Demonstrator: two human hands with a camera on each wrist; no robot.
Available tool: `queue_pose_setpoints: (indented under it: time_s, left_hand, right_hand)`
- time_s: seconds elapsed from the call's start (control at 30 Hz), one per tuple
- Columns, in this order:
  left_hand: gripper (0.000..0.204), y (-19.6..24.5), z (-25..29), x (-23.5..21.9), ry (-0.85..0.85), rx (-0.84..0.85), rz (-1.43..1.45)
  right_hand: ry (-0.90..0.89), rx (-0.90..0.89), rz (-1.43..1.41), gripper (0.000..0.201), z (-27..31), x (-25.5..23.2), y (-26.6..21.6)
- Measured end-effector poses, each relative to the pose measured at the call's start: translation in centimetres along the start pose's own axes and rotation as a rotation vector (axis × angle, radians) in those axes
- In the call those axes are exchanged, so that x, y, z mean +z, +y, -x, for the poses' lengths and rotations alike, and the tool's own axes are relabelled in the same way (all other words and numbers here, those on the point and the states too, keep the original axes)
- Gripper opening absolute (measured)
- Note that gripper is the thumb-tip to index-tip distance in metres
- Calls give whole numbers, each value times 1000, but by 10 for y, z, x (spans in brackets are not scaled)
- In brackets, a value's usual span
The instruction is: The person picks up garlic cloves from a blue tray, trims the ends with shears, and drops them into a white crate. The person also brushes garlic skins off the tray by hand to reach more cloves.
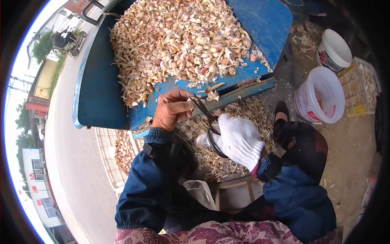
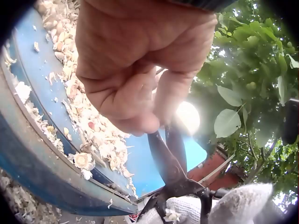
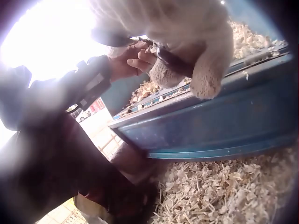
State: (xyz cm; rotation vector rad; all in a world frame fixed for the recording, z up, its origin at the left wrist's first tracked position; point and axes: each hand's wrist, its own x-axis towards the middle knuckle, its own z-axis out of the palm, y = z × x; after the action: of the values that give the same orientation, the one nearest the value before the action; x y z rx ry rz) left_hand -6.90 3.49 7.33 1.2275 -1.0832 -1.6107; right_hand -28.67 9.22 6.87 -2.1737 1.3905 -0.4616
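The bare left hand (image 1: 172,109) pinches something small and pale between thumb and fingers at the tips of dark metal scissors (image 1: 202,109). In a white knitted glove, the right hand (image 1: 239,139) grips the scissors' handles, its fingers curled round the loops. Seen in the left wrist view, the scissor blades (image 2: 167,161) reach up to the left hand's fingertips (image 2: 147,122), which hide what is pinched. Just beyond both hands lies a heap of garlic cloves (image 1: 183,40) in a blue metal tray (image 1: 95,93).
Husks and stem scraps (image 1: 260,112) cover the ground below the tray's edge. A white crate (image 1: 106,156) with cloves stands at the left. White buckets (image 1: 302,101) and a yellowish crate (image 1: 351,87) are at the right. A road runs along the left, with a rider on a vehicle.
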Motion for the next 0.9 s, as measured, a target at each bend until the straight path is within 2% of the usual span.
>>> queue_pose_setpoints:
  time_s: [0.07, 0.1, 0.17, 0.23, 0.27, 0.3, 0.37, 0.47, 0.57, 0.63, 0.7, 0.73, 0.77, 0.8, 0.83, 0.87, 0.9]
  left_hand:
    - [18, 0, 1, 3, 20, 16, 2]
    - [18, -1, 1, 5, 34, 25, 7]
    - [16, -3, 0, 8, 29, 47, -21]
    - [16, 6, 2, 8, 23, -10, -139]
    - [14, 14, 7, 16, 53, -44, -147]
    - [12, 12, 5, 14, -26, -27, -82]
    - [11, 6, 6, 12, -20, 4, -61]
    - [12, 3, 10, 13, -67, -75, -26]
    - [13, -4, 13, 12, -66, -98, 44]
    - [14, -10, 18, 13, -111, -118, 70]
    - [15, -20, 21, 25, -213, -151, 125]
    - [17, -29, 15, 20, -137, -151, 180]
    - [19, -28, 10, 8, -157, -170, 317]
    - [21, -29, 5, -4, -118, -106, 431]
    - [21, -22, 1, -15, -38, -72, 377]
    - [18, -26, -7, -38, -72, -87, 357]
    - [15, -29, -12, -56, -13, -93, 434]
  right_hand:
    - [-29, 40, 23, 62, 0, -1, 2]
    - [29, 7, -6, 62, 3, -2, 3]
    - [-35, 50, 24, 61, 3, -11, -3]
    - [-73, 118, -41, 59, 3, -21, -11]
    - [-119, 154, -160, 56, 4, -28, -17]
    - [-172, 199, -270, 54, 5, -32, -20]
    - [-96, 148, -278, 51, 13, -22, -17]
    - [-98, 161, -375, 51, 22, 17, 6]
    - [-128, 193, -441, 49, 24, 7, 1]
    - [-334, 720, -1213, 41, 22, -4, -6]
    - [-351, 687, -1236, 34, 19, -16, -10]
    - [-309, 668, -1312, 35, 20, -15, -9]
    - [-259, 650, -1388, 35, 21, -15, -7]
    - [-281, 668, -1413, 38, 20, -21, -9]
    - [-295, 669, -1415, 41, 20, -25, -9]
    - [-308, 681, -1450, 41, 21, -24, -6]
    - [-323, 684, -1487, 42, 20, -23, -4]
